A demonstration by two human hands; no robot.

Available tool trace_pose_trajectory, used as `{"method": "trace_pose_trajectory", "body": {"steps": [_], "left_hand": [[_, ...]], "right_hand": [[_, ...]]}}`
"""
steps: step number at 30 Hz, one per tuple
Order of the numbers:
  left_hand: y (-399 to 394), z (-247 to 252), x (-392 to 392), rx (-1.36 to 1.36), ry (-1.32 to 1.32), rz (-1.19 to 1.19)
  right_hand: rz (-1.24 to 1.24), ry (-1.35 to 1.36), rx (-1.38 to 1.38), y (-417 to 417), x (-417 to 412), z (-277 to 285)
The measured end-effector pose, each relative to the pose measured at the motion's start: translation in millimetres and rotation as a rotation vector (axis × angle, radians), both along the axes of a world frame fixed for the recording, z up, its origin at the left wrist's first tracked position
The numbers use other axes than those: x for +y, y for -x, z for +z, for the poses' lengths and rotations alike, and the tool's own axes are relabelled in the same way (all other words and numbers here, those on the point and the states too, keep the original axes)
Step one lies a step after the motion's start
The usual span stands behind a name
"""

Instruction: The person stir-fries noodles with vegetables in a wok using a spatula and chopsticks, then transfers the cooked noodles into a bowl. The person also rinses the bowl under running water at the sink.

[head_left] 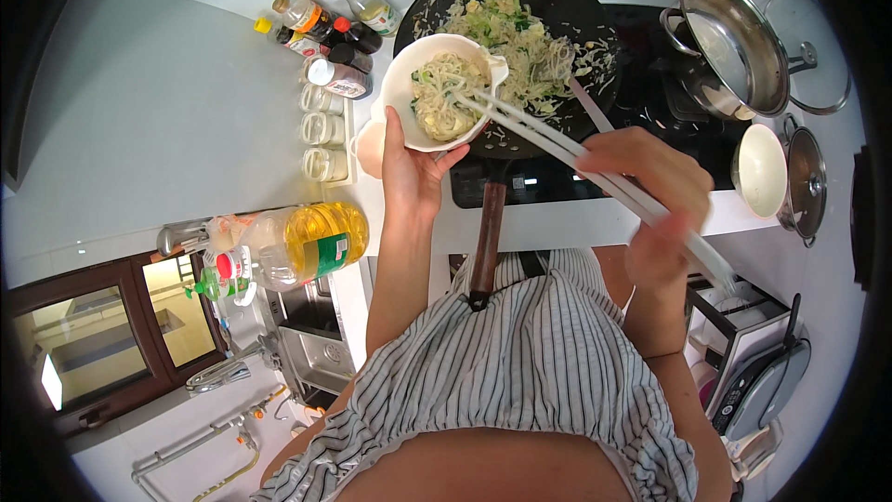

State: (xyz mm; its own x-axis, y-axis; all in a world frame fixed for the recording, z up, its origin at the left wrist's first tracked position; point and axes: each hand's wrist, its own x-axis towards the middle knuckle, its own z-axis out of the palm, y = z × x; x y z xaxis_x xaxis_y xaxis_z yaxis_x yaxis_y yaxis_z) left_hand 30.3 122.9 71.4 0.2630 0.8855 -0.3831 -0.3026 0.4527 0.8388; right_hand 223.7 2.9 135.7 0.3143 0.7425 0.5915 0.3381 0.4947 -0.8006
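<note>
My left hand [417, 178] grips a white bowl [398, 87] from below, its thumb against the outer wall. Noodles with greens and bits of egg [449, 94] lie in the bowl. In my right hand [648, 181] is a pair of long white chopsticks [550, 141], whose tips touch the noodles. Under and behind the bowl sits a black wok [428, 3] with a dark wooden handle [491, 223]. More stir-fried noodles with cabbage [509, 28] fill the wok's middle. A spatula with a pinkish handle [589, 103] rests in it.
The wok stands on a black cooktop [641, 49]. At right are a steel pot [735, 42], a cream bowl [759, 171] and a glass-lidded pan [805, 181]. Sauce bottles [359, 35], spice jars [324, 129] and a large oil jug [327, 240] line the left. A sink [324, 359] lies lower left.
</note>
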Motion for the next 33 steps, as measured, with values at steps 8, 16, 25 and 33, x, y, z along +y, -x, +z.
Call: {"method": "trace_pose_trajectory", "body": {"steps": [8, 16, 25, 33], "left_hand": [[-5, 5, -4, 0.016, -0.038, 0.020], [-4, 7, -6, -0.010, -0.043, 0.014], [-6, 12, -8, 0.021, -0.060, 0.021], [-8, 12, -10, 0.024, -0.068, 0.007]], "right_hand": [[-0.228, -0.119, -0.099, -1, 9, -9], [-0.293, -0.225, -0.288, 7, 14, -31], [-0.131, -0.279, -0.295, 12, 8, -29], [-0.136, -0.265, -0.338, 18, 8, -24]]}}
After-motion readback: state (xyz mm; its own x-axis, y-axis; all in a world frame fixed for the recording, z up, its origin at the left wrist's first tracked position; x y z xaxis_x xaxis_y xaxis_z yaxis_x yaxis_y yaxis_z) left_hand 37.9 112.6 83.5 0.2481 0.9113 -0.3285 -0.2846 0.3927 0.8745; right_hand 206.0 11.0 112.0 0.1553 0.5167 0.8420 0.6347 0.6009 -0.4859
